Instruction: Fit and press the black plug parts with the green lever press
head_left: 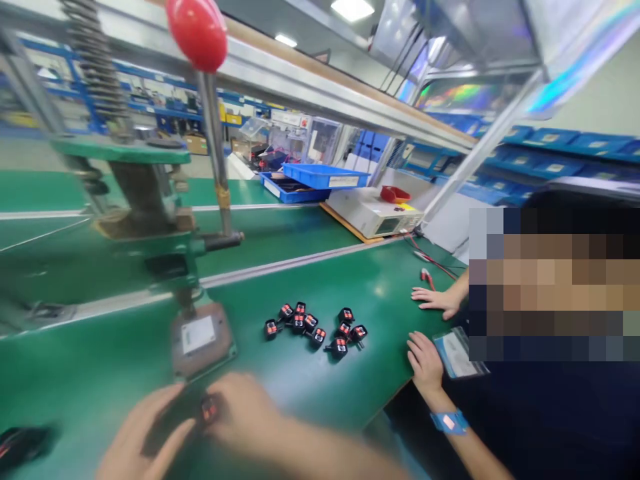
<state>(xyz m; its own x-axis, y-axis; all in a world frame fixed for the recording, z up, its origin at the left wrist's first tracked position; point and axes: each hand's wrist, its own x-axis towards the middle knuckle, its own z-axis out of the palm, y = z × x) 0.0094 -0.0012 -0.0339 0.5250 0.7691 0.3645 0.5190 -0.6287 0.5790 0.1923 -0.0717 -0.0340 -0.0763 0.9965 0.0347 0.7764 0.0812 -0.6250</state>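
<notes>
My right hand [245, 407], blurred, is closed at the fingertips on a small black part with orange-red inserts [209, 408]. To its left, my left hand [147, 433] has thumb and forefinger spread apart, with only the green tabletop showing between them. Both hands are just in front of a green bench press [150, 260] whose square base plate [204, 343] carries a pale label-like patch. Several more black parts with orange-red inserts [310, 323] lie in two loose groups right of the press. A blurred dark object [25, 443] rests at the lower left.
Another person's hands [425, 363] rest at the table's right edge, beside a clear plastic bag [460, 353]. Behind are blue trays [320, 177] and a white instrument [373, 210] with red leads [435, 257]. The red-knobbed press lever [197, 33] rises high at left.
</notes>
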